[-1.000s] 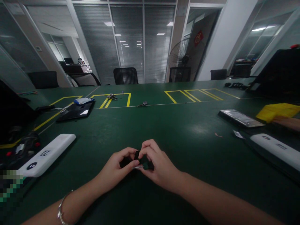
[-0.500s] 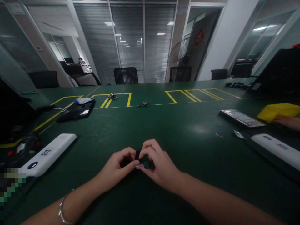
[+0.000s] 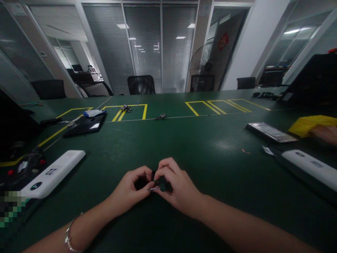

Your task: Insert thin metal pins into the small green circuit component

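My left hand (image 3: 131, 189) and my right hand (image 3: 175, 186) meet low over the green table (image 3: 210, 147), close to its near edge. Between their fingertips they pinch a small black part (image 3: 153, 175) with a thin metal pin sticking out toward the left. The fingers cover most of the part, so its shape is unclear. A silver bracelet (image 3: 68, 235) circles my left wrist.
A white oblong device (image 3: 52, 174) lies to the left, beside dark tools with red buttons (image 3: 23, 165). A black tablet (image 3: 85, 124) sits at far left, small metal parts (image 3: 126, 108) beyond. On the right lie a flat device (image 3: 271, 132), another white device (image 3: 310, 167), a yellow cloth (image 3: 308, 124) and another person's hand (image 3: 326, 133).
My hands stay in the same spot, with only small finger shifts on the black part. The other person's hand at the right edge has moved a little further into view.
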Available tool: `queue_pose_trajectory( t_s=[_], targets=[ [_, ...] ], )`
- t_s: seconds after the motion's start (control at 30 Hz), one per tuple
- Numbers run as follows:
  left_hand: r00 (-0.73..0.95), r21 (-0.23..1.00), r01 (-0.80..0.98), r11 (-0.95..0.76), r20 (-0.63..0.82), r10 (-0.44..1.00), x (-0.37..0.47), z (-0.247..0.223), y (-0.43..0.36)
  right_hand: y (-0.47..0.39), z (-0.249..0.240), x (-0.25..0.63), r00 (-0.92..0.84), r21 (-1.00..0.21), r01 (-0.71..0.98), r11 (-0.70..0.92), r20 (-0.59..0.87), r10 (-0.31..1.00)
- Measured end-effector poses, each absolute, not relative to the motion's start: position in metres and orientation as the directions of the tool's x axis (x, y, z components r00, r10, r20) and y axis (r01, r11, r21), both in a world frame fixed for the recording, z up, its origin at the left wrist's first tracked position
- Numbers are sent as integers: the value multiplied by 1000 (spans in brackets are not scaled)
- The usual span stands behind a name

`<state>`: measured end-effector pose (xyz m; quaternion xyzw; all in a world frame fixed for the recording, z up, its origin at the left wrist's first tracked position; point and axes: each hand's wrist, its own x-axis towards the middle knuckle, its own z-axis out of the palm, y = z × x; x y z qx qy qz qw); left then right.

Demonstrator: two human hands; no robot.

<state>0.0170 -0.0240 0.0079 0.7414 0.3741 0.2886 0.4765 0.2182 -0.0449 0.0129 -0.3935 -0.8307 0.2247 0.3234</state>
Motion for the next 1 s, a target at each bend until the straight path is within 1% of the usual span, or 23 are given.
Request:
queue_pose_trajectory(
  t_s=[0.2, 0.33, 0.5, 0.77, 0.83, 1.0],
  targets=[
    [570, 906, 301, -298, 79, 818, 16, 7, -24, -46, 13, 218, -487, -630, 492, 600, 373, 790],
    [569, 898, 311, -309, 84, 818, 17, 9, -25, -44, 11, 218, -471, -672, 449, 589, 382, 795],
    [531, 891, 337, -303, 86, 843, 20, 13, -26, -41, 7, 218, -401, -724, 413, 553, 401, 824],
    [475, 930, 293, -222, 60, 878, 21, 13, -26, -38, 7, 220, -326, -786, 378, 489, 381, 865],
    [479, 935, 281, -216, 58, 876, 21, 12, -25, -37, 7, 220, -334, -798, 363, 482, 371, 867],
    [510, 929, 296, -224, 44, 859, 21, 11, -24, -38, 8, 220, -415, -799, 336, 498, 349, 840]
  ],
)
